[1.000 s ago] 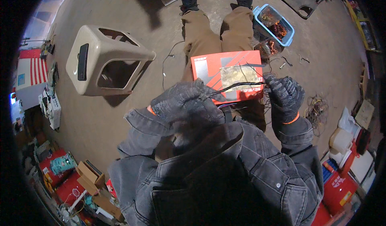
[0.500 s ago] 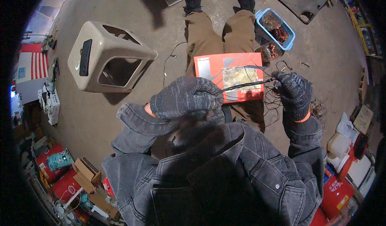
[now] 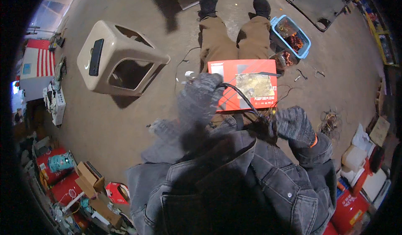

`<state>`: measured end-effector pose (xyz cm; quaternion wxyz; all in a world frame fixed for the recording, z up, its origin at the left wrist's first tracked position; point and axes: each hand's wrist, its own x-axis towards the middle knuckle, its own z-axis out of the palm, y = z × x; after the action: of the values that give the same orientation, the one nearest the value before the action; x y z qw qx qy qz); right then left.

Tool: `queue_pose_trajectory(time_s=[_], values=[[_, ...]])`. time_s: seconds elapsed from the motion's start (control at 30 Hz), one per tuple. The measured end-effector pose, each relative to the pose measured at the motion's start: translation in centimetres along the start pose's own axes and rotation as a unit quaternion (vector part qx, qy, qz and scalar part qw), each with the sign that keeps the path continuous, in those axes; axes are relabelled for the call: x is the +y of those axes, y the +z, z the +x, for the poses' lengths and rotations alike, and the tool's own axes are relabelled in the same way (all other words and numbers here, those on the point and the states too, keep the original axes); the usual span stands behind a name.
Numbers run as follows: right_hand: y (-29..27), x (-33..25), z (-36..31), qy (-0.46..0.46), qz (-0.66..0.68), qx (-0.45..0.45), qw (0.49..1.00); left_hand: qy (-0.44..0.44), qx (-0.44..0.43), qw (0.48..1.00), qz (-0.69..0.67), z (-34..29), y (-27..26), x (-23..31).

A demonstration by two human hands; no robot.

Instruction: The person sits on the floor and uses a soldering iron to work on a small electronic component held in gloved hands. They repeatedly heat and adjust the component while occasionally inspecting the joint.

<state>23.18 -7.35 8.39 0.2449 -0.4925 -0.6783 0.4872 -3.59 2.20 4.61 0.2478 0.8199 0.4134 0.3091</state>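
A black cable (image 3: 242, 95) bows between my two grey-gloved hands, over a red-orange box (image 3: 224, 103) lying across my lap. Blurred by motion, my left hand (image 3: 199, 97) is closed round the cable's left end. Lower and to the right, my right hand (image 3: 294, 124) is closed on the other end, where thin loose wires (image 3: 264, 124) fan out; its fingertips are partly hidden. On the box top lie a worn yellowish patch (image 3: 253, 85) and a thin dark strip (image 3: 269, 74). A small white thing (image 3: 189, 74) shows by my left hand; I cannot tell whether it is held.
Beyond my right knee stands a blue basket (image 3: 308, 46) with coppery scraps. A wire tangle (image 3: 331, 121) lies on the floor at right. To the left is a beige stool (image 3: 94, 38) with a black phone (image 3: 96, 57) on it. Boxes and red drums (image 3: 67, 189) crowd the lower left.
My right hand has moved down toward my body. My left hand has swung up and slightly left. The cable, nearly straight before, now bends downward to the right.
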Motion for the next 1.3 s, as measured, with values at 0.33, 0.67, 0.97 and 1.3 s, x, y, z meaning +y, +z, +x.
queue_pose_trajectory(time_s=[0.33,0.67,0.97,1.3], values=[[-1.0,1.8,-2.2,0.11,0.037,0.405,0.907,-0.083,-0.124,0.968,-0.201,-0.1,-0.3,-4.7],[-4.8,3.2,-1.5,0.021,0.622,0.309,0.719,-0.237,0.048,0.74,-0.628,-0.1,-2.7,-7.6],[-5.1,4.6,-2.6,-0.027,0.663,0.24,0.709,0.009,-0.132,0.991,-0.003,-0.9,2.7,-3.0],[-3.9,3.3,-2.2,0.194,0.325,0.433,0.818,-0.241,-0.052,0.879,-0.408,-1.0,-4.5,-3.9]])
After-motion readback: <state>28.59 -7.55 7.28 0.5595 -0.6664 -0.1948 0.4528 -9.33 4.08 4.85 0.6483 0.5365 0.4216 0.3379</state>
